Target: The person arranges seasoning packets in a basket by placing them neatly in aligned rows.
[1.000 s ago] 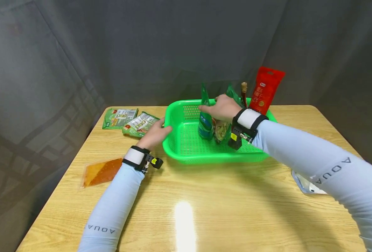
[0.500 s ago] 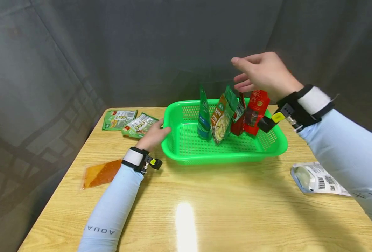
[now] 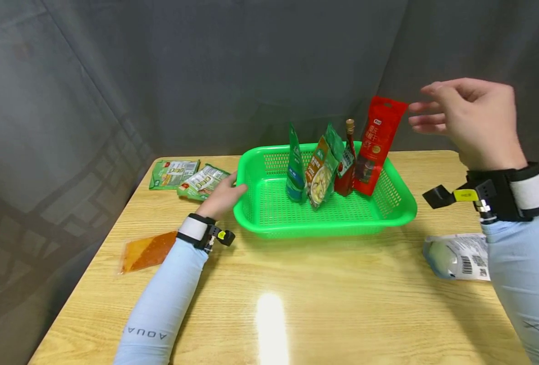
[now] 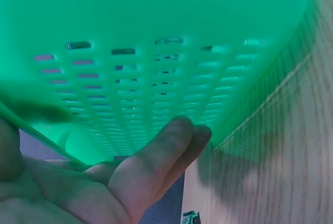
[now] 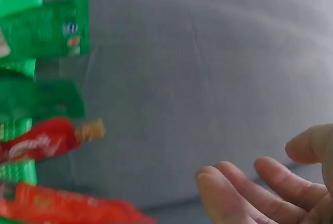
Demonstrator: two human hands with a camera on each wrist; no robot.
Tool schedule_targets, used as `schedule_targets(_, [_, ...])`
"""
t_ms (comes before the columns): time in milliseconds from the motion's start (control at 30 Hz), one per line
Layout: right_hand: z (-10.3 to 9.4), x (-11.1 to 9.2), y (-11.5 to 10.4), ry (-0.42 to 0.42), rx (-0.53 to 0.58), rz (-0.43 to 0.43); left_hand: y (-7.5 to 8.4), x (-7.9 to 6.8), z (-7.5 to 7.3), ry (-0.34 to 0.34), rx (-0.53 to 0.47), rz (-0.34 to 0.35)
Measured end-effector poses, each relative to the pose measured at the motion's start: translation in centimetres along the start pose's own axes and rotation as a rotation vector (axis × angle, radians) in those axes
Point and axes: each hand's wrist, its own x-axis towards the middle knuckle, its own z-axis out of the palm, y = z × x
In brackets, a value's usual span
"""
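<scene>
A green plastic basket point(image 3: 324, 229) stands at the back middle of the table. My left hand point(image 3: 222, 196) holds its left end, with fingers point(image 4: 156, 167) against the perforated outer wall in the left wrist view. Inside stand a narrow green pouch point(image 3: 295, 172), a green-and-orange pouch point(image 3: 317, 177), another green pouch point(image 3: 335, 144) behind it, a red bottle point(image 3: 346, 177) with a tan cap, and a tall red packet point(image 3: 376, 142) leaning right. My right hand point(image 3: 476, 119) hangs in the air right of the red packet, holding nothing, its fingers loosely bent.
Two green packets point(image 3: 173, 174) lie on the table point(image 3: 342, 304) at the back left. Nearer on that side is a flat orange-brown packet point(image 3: 150, 251). A clear-and-white packet point(image 3: 456, 257) lies at right, partly under my forearm. Grey cloth point(image 3: 251, 76) hangs behind.
My right hand has left the pouches in the basket, rising and moving right past the red packet. My left hand and the basket have stayed in place.
</scene>
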Motion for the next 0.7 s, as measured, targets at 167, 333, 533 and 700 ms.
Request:
schedule_targets(167, [-1.6,0.2,3.3,0.067,0.067,0.103,-1.9,1.5,-0.5,-0.003,-0.032,-0.005])
schedule_targets(333, [-2.5,0.4,7.0,0.027,-0.042,0.201,-3.2,2.3,-0.9,0.004,-0.046,0.019])
schedule_targets(533, [-2.1,0.1,10.8,-0.074,-0.298,0.254,-3.6,2.1,-1.0,0.014,-0.052,0.036])
schedule_targets(700, [-1.6,-0.5,12.7,-0.182,-0.363,0.258,-3.6,1.8,-1.3,0.018,-0.054,0.041])
